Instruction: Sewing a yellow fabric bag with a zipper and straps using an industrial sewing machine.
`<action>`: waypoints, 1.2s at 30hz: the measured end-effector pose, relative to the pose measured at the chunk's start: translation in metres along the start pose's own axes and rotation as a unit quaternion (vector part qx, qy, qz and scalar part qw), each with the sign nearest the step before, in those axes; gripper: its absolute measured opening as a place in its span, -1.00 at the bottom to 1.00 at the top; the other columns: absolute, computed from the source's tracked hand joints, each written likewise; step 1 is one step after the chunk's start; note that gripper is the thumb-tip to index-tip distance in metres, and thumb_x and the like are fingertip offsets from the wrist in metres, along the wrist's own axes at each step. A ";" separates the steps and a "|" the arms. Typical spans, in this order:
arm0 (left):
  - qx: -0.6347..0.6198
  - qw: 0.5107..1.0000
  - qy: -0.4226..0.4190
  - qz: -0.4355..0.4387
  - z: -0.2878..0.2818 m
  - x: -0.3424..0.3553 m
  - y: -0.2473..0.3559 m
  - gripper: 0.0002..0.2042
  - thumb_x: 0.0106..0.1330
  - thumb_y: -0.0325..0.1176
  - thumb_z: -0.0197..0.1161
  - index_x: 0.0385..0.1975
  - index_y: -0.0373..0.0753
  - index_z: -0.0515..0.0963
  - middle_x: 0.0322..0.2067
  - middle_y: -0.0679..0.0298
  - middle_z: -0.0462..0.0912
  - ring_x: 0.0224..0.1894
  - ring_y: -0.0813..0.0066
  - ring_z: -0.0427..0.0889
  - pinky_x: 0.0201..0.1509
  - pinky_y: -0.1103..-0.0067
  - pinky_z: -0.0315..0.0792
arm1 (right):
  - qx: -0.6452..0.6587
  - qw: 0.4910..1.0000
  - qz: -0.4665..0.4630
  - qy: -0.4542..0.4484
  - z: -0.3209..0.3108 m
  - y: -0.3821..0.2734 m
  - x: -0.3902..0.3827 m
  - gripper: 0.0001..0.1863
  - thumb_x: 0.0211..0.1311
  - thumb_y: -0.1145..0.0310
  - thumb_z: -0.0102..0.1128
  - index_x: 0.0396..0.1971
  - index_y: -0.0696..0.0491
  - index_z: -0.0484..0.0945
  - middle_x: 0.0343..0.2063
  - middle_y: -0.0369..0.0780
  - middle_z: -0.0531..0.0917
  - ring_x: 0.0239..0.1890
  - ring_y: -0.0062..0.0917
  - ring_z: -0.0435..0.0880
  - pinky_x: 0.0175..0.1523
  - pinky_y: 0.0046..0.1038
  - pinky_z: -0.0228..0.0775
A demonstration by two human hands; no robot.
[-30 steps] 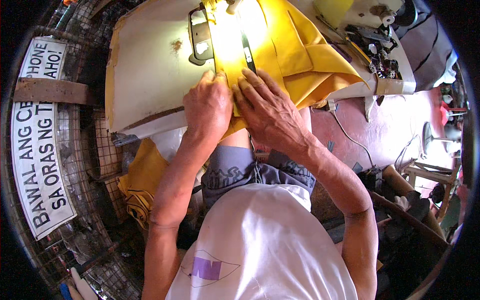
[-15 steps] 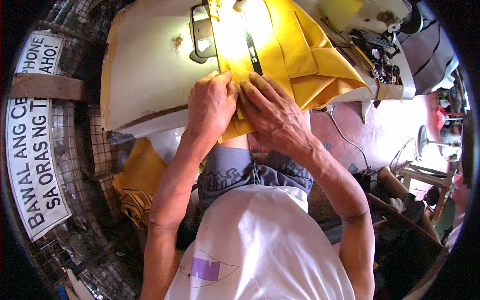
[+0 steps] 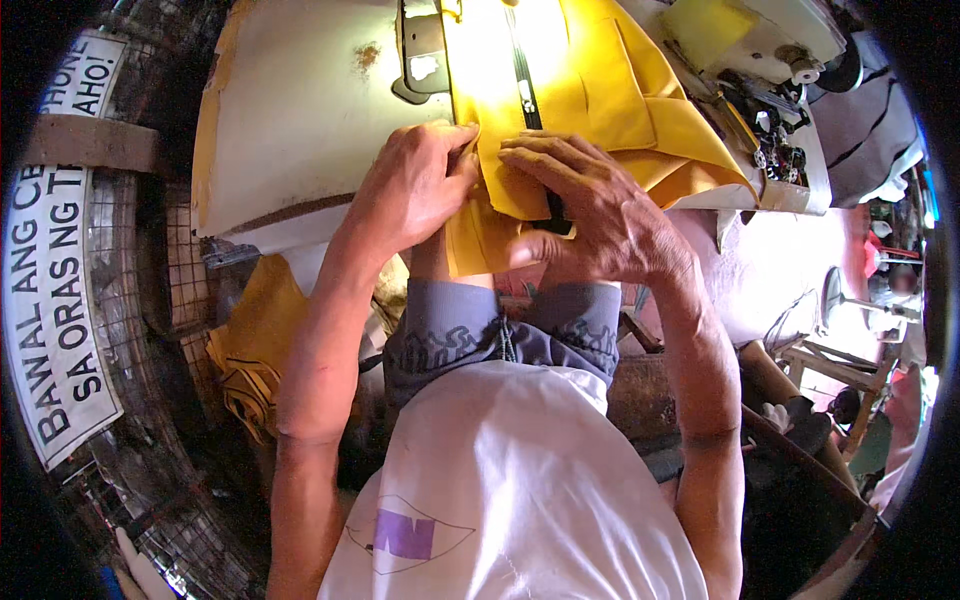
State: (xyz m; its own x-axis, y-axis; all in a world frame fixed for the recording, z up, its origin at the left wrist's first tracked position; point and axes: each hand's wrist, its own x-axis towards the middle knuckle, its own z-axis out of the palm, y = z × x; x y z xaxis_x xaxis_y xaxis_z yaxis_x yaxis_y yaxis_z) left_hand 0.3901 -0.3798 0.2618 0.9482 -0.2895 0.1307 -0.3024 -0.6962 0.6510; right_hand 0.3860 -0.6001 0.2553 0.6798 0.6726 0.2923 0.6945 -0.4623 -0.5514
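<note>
My left grip (image 3: 412, 190) pinches the near left edge of the yellow material (image 3: 612, 85) between thumb and forefinger. My right grip (image 3: 610, 205) is loose, its fingers extended over the material and the thumb held well apart; I cannot tell how firmly it presses. The material lies on the bench (image 3: 290, 140), its near end hanging over the edge above my lap, with a black zipper (image 3: 521, 62) running up from my right fingers. Left of it sits a metal plate (image 3: 424, 40).
</note>
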 end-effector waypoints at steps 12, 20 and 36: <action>0.020 0.994 -0.073 -0.074 -0.003 0.001 0.003 -0.70 0.31 -0.45 0.22 0.00 -0.41 0.58 -0.12 -0.08 0.68 -0.06 0.13 0.70 0.05 0.40 0.52 | -0.041 0.996 0.075 0.009 -0.005 0.008 0.014 -0.66 0.26 0.32 0.18 -0.04 0.19 0.60 -0.04 0.00 0.63 0.00 -0.10 0.61 0.11 -0.23 0.47; 0.053 0.996 -0.046 -0.047 -0.001 -0.003 0.005 -0.72 0.29 -0.45 0.23 -0.04 -0.41 0.60 -0.12 -0.07 0.67 -0.09 0.08 0.70 0.03 0.41 0.52 | -0.023 0.997 -0.070 -0.005 0.000 0.007 0.012 -0.63 0.25 0.30 0.19 0.01 0.13 0.60 0.04 -0.07 0.60 0.11 -0.19 0.56 0.24 -0.23 0.38; 0.063 0.997 0.034 -0.008 0.015 0.001 0.011 -0.85 0.14 -0.46 0.21 -0.51 -0.46 0.52 -0.48 -0.20 0.57 -0.31 -0.19 0.59 -0.14 0.15 0.47 | -0.078 0.996 -0.035 0.038 0.010 0.005 0.001 -0.58 0.01 0.34 0.20 -0.06 0.09 0.55 -0.07 -0.15 0.57 0.00 -0.22 0.53 0.11 -0.21 0.38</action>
State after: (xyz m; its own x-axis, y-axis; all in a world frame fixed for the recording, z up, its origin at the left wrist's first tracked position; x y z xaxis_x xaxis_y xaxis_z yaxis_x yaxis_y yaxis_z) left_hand 0.3860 -0.3981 0.2579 0.9562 -0.2347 0.1748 -0.2926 -0.7782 0.5557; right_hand 0.3875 -0.5955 0.2449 0.6397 0.6640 0.3871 0.7652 -0.5033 -0.4014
